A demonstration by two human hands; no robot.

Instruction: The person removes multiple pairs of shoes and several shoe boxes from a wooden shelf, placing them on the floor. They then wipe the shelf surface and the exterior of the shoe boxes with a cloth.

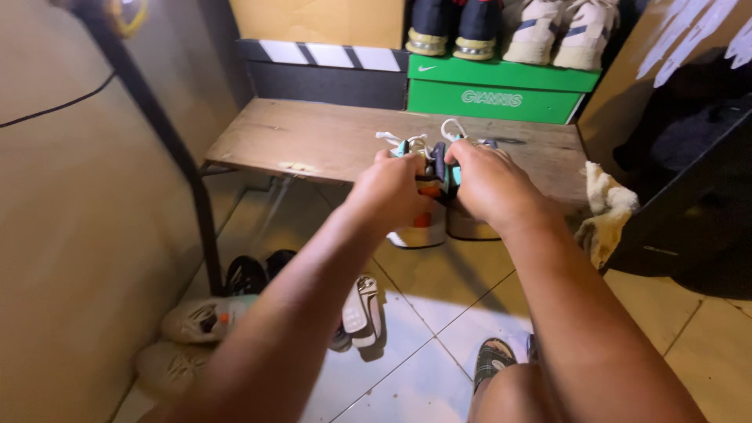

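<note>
Left hand point(389, 186): closed round the heel of the left shoe point(416, 211)
Right hand point(487, 182): gripping the right shoe point(464, 223) at its heel
Shoes: side by side, touching, soles over the bench point(313, 141) front edge
Cloth point(607, 210): draped off the bench, right of the hands
Boxes point(493, 90): behind, more shoes on top

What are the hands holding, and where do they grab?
Each hand holds one sneaker by its heel end: left hand the left sneaker, right hand the right sneaker.
</note>
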